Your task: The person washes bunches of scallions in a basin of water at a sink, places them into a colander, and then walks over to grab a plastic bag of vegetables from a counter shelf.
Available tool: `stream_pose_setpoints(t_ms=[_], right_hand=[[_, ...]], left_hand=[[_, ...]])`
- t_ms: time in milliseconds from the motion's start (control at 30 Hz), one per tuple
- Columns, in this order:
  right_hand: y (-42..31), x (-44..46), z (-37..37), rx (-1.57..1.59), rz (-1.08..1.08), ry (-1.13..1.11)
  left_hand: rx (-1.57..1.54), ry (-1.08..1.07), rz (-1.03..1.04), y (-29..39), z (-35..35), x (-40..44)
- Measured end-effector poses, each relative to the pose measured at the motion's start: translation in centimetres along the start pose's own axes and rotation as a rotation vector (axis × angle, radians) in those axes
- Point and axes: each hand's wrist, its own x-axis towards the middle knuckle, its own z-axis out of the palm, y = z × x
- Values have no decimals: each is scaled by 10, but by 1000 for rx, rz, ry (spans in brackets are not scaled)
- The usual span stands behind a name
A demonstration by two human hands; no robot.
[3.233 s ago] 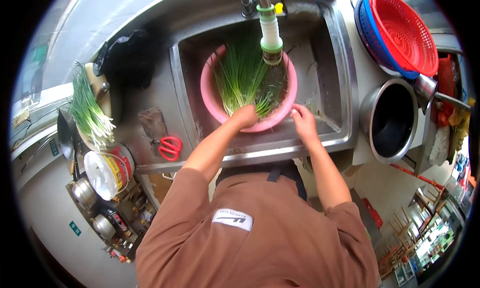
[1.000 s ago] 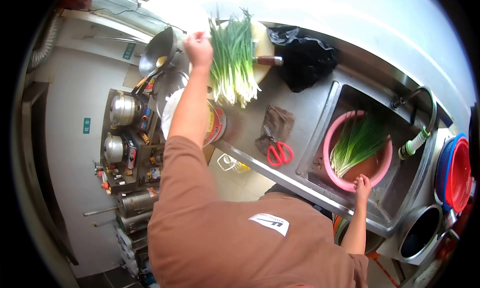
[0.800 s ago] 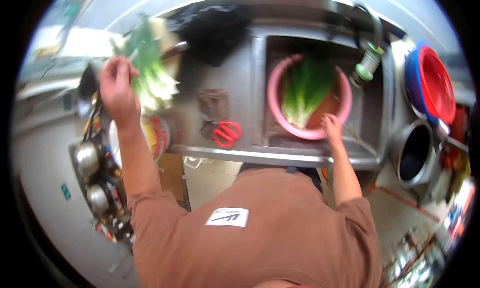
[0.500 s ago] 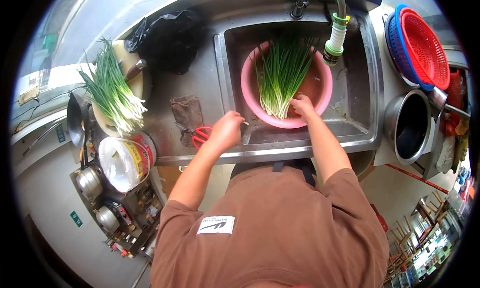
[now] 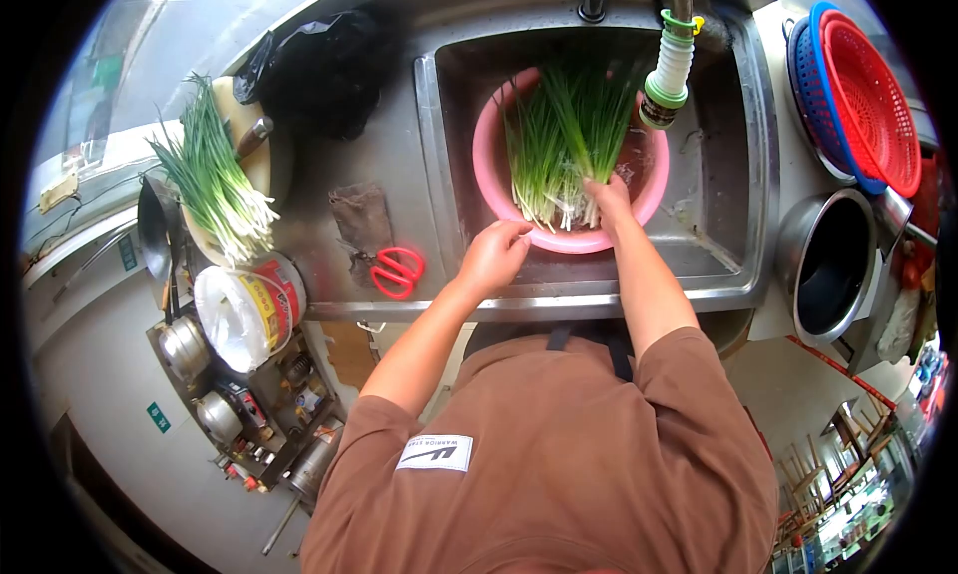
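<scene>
Head view. Landmark: pink basin (image 5: 486, 160), sitting in the steel sink (image 5: 717, 210).

Green onions (image 5: 544, 180) are inside the basin, white ends at its near side, green tops reaching to its far rim. Right hand (image 5: 611, 197) is over the basin's near right part, fingers closed around some of those stalks by the pale lower part. Left hand (image 5: 496, 255) is at the basin's near left rim, fingers loosely curled, thumb out; can't tell if the tips meet or if it touches the rim. Nothing visible in it.

Left of basin: red scissors (image 5: 397, 269) next to a brown cloth (image 5: 359, 215). Farther left: second bunch (image 5: 220, 180) on a cutting board (image 5: 251, 170), knife handle (image 5: 255, 135) beside it, white bucket (image 5: 225, 314) nearer the person. Black bag (image 5: 329, 75) is far left of basin. Tap nozzle (image 5: 669, 70) hangs by the basin's far right. Well right of basin: metal bowl (image 5: 793, 260), red colander (image 5: 868, 95).
</scene>
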Motion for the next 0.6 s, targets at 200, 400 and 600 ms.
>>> stream_pose_setpoints(t_ms=[200,400,600], right_hand=[[-3,-10,-4,-78,59,-118],[-7,-5,4,-49,-92,156],[-15,-3,-1,-58,137,-18]], left_hand=[[-176,-37,-119,-8,15,17],[-478,-129,-363,-14,27,43],[-590,-79,-424,-18,61,93]])
